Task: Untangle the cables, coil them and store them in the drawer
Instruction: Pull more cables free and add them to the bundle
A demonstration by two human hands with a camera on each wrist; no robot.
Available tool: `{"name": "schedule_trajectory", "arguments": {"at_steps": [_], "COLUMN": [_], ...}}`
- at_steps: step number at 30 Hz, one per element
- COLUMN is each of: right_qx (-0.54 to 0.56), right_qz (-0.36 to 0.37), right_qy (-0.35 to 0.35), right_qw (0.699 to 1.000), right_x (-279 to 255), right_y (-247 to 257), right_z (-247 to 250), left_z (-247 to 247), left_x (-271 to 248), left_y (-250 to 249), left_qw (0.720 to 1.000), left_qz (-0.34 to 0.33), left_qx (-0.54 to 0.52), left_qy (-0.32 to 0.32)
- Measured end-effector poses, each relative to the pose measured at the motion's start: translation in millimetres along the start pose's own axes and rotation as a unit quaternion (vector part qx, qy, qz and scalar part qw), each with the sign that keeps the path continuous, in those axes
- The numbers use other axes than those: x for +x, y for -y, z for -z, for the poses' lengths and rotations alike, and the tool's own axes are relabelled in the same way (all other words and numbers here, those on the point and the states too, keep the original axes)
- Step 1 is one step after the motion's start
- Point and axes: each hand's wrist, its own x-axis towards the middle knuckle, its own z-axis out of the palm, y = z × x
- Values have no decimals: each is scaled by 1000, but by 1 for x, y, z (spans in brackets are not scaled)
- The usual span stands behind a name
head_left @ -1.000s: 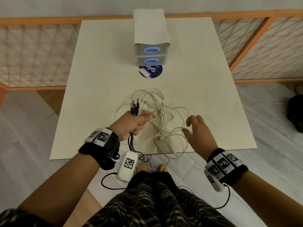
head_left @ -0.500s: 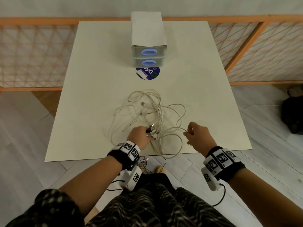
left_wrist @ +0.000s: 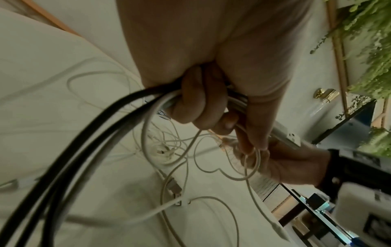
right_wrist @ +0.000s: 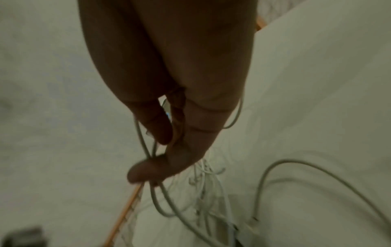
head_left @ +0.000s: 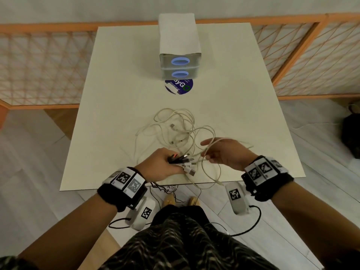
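Note:
A tangle of thin white cables [head_left: 175, 129] lies mid-table on the white table [head_left: 116, 94]. My left hand [head_left: 159, 166] is near the front edge and grips a bundle of black and white cable ends [head_left: 182, 160], plugs pointing right. From the left wrist, the curled fingers [left_wrist: 196, 103] close round black cables [left_wrist: 84, 133] and white ones. My right hand [head_left: 224, 152] is just right of it, holding white cable loops [right_wrist: 148, 150] pinched between thumb [right_wrist: 143, 172] and fingers. The grey drawer unit [head_left: 179, 63] at the far end has both drawers closed.
A round blue sticker [head_left: 178, 86] lies in front of the drawers. White cable loops hang over the table's front edge [head_left: 204, 184]. An orange lattice fence [head_left: 42, 67] surrounds the table. A dark bag [head_left: 350, 137] sits on the floor at right.
My left hand lowered the plug bundle from upright to the front edge, plugs now pointing right. My right hand moved in and picked up white cable loops.

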Motion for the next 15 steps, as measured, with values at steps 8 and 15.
{"name": "schedule_trajectory", "arguments": {"at_steps": [8, 15], "right_qx": [-21, 44], "right_qz": [21, 101], "right_qy": [-8, -184], "right_qw": [1000, 977], "right_x": [2, 30], "right_y": [37, 66], "right_z": [13, 28], "left_z": [-3, 1], "left_x": [1, -8], "left_y": [16, 24], "left_qw": [990, 931], "left_qz": [69, 165], "left_qx": [12, 187], "left_qy": [124, 265]}}
